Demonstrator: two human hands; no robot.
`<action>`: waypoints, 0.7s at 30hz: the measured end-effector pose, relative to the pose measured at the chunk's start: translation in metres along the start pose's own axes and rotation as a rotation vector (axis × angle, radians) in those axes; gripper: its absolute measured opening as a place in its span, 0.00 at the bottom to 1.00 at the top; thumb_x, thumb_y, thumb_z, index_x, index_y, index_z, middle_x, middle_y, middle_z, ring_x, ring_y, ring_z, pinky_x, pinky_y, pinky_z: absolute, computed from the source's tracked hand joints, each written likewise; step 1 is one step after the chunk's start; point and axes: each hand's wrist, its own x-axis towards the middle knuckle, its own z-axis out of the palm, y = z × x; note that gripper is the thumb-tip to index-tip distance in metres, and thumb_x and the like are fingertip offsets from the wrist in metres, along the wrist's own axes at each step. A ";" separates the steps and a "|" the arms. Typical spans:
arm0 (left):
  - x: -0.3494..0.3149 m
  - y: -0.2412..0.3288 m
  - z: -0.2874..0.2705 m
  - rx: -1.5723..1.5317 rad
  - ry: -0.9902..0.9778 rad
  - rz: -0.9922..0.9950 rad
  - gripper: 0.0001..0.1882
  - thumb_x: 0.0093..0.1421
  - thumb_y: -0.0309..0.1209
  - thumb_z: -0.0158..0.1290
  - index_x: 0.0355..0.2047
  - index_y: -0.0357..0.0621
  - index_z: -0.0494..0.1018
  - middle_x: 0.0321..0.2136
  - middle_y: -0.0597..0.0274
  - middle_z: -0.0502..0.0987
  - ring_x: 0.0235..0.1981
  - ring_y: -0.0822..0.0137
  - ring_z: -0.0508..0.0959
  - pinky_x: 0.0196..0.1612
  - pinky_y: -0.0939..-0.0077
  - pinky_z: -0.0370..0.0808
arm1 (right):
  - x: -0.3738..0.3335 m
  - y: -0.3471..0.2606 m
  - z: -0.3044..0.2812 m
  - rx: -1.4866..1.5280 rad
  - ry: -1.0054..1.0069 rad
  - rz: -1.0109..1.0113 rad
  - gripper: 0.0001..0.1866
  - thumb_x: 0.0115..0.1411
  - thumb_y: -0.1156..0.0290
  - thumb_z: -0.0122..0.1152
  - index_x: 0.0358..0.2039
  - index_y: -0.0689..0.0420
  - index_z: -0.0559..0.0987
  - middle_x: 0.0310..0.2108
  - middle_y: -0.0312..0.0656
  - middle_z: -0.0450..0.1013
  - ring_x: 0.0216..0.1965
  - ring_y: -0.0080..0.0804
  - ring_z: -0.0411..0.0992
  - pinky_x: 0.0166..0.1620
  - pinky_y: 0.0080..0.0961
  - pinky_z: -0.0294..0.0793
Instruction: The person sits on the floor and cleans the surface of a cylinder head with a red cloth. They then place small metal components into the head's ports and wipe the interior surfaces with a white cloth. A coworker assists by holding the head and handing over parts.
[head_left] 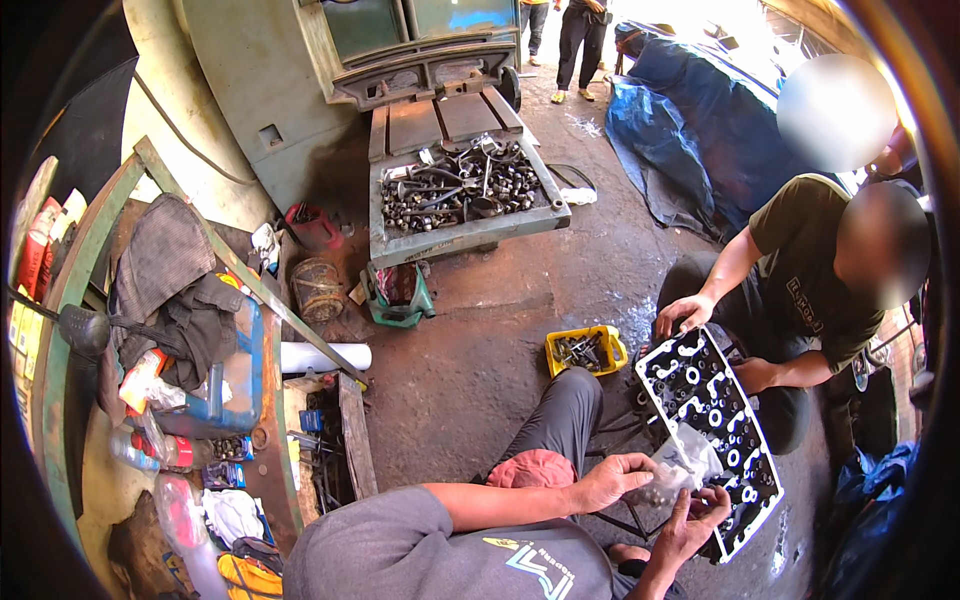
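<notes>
My left hand point(610, 482) is closed, pinching the edge of a clear plastic bag point(690, 458) with small pieces inside. Just below the bag, my right hand point(690, 525) has its fingers curled together near the bag's lower edge; whatever they hold is too small to make out. Both hands are over the near end of an engine cylinder head point(742, 425), a long block with a pale rim and dark recesses holding springs. A co-worker's hand point(686, 314) rests on its far end, and that person's other hand point(756, 375) is at its right side.
A yellow tray point(588, 352) of metal parts sits on the floor beyond my knee. Farther off, a machine table point(420, 243) carries a heap of valves and bolts. A green cut container point(400, 300) lies below it. On the left stands a cluttered metal-framed bench point(245, 270); blue tarpaulin point(690, 90) covers things behind.
</notes>
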 end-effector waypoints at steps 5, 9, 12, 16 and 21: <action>-0.008 -0.010 0.012 0.032 -0.110 0.050 0.17 0.69 0.23 0.45 0.57 0.38 0.67 0.51 0.67 0.73 0.51 0.77 0.70 0.58 0.79 0.65 | -0.012 -0.010 -0.006 -0.349 -0.143 -0.299 0.11 0.56 0.79 0.59 0.41 0.64 0.75 0.60 0.56 0.58 0.56 0.50 0.63 0.59 0.43 0.64; -0.013 -0.003 0.021 0.230 -0.178 -0.008 0.24 0.70 0.22 0.40 0.66 0.35 0.60 0.59 0.63 0.69 0.61 0.73 0.65 0.66 0.77 0.58 | -0.018 -0.008 -0.008 -0.452 -0.139 -0.251 0.16 0.58 0.80 0.57 0.48 0.66 0.74 0.65 0.60 0.55 0.61 0.57 0.63 0.61 0.44 0.64; -0.019 0.003 0.023 0.408 -0.241 0.027 0.22 0.71 0.24 0.41 0.64 0.36 0.64 0.64 0.56 0.67 0.64 0.69 0.64 0.67 0.74 0.57 | -0.023 -0.001 -0.008 -0.344 -0.122 -0.059 0.17 0.58 0.79 0.58 0.49 0.67 0.73 0.64 0.62 0.57 0.62 0.60 0.62 0.58 0.43 0.67; -0.022 0.003 0.027 0.283 -0.216 -0.044 0.21 0.72 0.24 0.41 0.63 0.35 0.65 0.61 0.57 0.69 0.62 0.69 0.68 0.66 0.73 0.61 | -0.025 0.004 -0.016 -0.232 -0.194 0.013 0.17 0.54 0.83 0.53 0.46 0.69 0.73 0.56 0.59 0.64 0.56 0.56 0.65 0.59 0.38 0.64; -0.018 0.002 0.022 0.359 -0.198 -0.088 0.21 0.73 0.28 0.40 0.64 0.34 0.63 0.61 0.58 0.69 0.61 0.70 0.68 0.65 0.75 0.63 | -0.023 0.005 -0.023 -0.130 -0.278 -0.089 0.14 0.52 0.85 0.51 0.38 0.63 0.79 0.51 0.54 0.68 0.53 0.51 0.68 0.56 0.36 0.67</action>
